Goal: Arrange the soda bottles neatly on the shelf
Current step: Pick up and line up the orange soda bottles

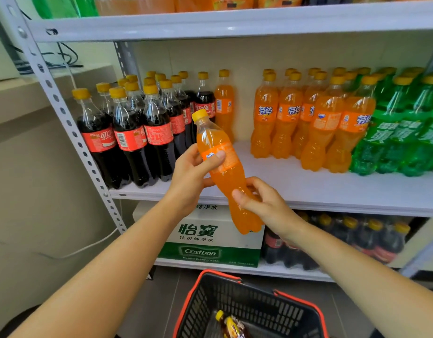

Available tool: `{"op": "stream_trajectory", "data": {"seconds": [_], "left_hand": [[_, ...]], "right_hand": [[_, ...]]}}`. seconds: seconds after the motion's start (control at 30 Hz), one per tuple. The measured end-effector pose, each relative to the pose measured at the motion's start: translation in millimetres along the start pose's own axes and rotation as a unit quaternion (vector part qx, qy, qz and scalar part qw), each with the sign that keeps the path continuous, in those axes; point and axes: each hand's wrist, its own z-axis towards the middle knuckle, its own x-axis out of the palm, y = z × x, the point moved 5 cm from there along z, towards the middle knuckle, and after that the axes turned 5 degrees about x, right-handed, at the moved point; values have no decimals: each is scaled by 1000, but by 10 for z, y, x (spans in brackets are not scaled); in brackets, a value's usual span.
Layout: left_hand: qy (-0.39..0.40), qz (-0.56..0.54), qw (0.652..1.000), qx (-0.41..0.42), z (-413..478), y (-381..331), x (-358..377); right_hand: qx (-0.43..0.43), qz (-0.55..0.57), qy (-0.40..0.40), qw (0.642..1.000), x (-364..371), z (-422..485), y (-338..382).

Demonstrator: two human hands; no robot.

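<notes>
Centre frame: orange soda bottle (pixel 222 167) held in front of the shelf (pixel 308 189), tilted, cap to upper left, base to lower right. Left hand (pixel 191 172) wraps the label, thumb over "FANTA"; right hand (pixel 261 203) curls round the lower body. Both grips closed on it. A gap on the shelf sits just above, between a lone orange bottle (pixel 224 106) and the Fanta row (pixel 308 118); left hand nearer. Cola bottles (pixel 130 135) at left. Box (pixel 201 240) below reads "C'estbon".
</notes>
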Motion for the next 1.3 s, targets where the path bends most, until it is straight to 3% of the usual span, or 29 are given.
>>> {"op": "stream_trajectory", "data": {"seconds": [0.1, 0.17, 0.37, 0.57, 0.67, 0.8, 0.87, 1.0, 1.17, 1.3], "left_hand": [[28, -47, 999, 4, -5, 1, 39], [25, -56, 998, 7, -19, 0, 74], [-17, 49, 997, 65, 6, -108, 124], [-26, 84, 993, 79, -15, -177, 130], [-13, 39, 997, 62, 0, -187, 78], [30, -20, 998, 48, -7, -157, 77], [49, -34, 997, 39, -19, -138, 106], [69, 7, 997, 36, -3, -150, 130], [44, 67, 995, 50, 4, -157, 133], [51, -5, 998, 45, -9, -137, 138]], "right_hand": [[45, 99, 90, 990, -4, 3, -12], [20, 103, 88, 991, -7, -10, -1], [-81, 37, -47, 995, -30, -50, 94], [-100, -109, -164, 975, -93, -126, 135], [-86, -119, -113, 983, -94, -85, 157], [-7, 56, 40, 998, -103, -40, 149], [-14, 66, 48, 997, -112, -48, 157], [-56, 25, -27, 998, -120, -67, 165], [-89, -150, -124, 977, -167, -118, 155], [-80, -169, -101, 977, -132, -98, 180]]}}
